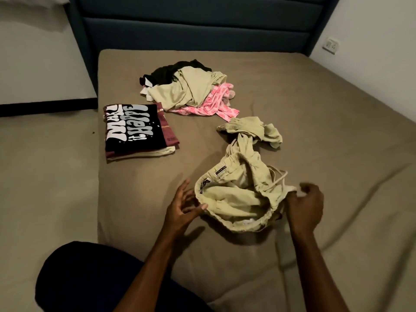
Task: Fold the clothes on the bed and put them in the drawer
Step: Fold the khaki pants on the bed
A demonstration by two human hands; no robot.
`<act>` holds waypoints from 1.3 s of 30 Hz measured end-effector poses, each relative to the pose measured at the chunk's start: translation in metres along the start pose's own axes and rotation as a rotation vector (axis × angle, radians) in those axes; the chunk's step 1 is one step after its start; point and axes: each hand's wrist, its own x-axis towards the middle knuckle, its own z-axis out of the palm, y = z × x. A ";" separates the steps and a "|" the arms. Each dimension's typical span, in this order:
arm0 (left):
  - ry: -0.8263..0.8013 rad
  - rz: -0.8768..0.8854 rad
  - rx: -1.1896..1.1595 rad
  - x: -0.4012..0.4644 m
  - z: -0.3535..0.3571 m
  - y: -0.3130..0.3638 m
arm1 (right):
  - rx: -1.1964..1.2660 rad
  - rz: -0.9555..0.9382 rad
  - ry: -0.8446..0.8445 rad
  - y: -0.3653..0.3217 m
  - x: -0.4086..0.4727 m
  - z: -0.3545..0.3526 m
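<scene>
Pale green drawstring trousers lie crumpled on the brown bed, waistband toward me, legs twisted away. My right hand grips the waistband's right edge. My left hand hovers with fingers spread at the waistband's left edge, its thumb touching the cloth. A folded stack topped by a black shirt with white lettering sits at the bed's left side. An unfolded pile of pale green, black and pink clothes lies farther back.
A dark blue padded headboard stands behind the bed. To the left are the floor and a white wall with a black skirting. A wall socket is at the far right. My dark-clothed knee is at bottom left.
</scene>
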 end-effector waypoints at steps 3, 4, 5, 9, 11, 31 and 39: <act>-0.082 -0.020 0.130 -0.003 0.005 -0.005 | 0.273 0.117 0.103 0.006 -0.078 0.009; -0.091 -0.033 0.132 -0.005 0.005 -0.006 | 0.363 0.101 0.071 0.008 -0.102 0.012; -0.109 -0.062 0.118 -0.008 0.004 -0.006 | 0.417 0.088 0.029 0.010 -0.122 0.016; -0.211 -0.124 0.155 -0.023 0.007 0.001 | 0.185 0.007 -0.090 0.018 -0.162 0.036; -0.247 -0.150 0.125 -0.032 0.012 0.004 | 0.104 -0.055 -0.100 0.017 -0.164 0.041; -0.182 -0.091 0.197 0.026 -0.008 0.012 | 0.356 -0.446 -0.953 0.005 -0.116 -0.018; -0.200 0.225 1.006 0.043 -0.013 0.081 | 0.525 -0.214 -0.983 -0.002 -0.098 -0.054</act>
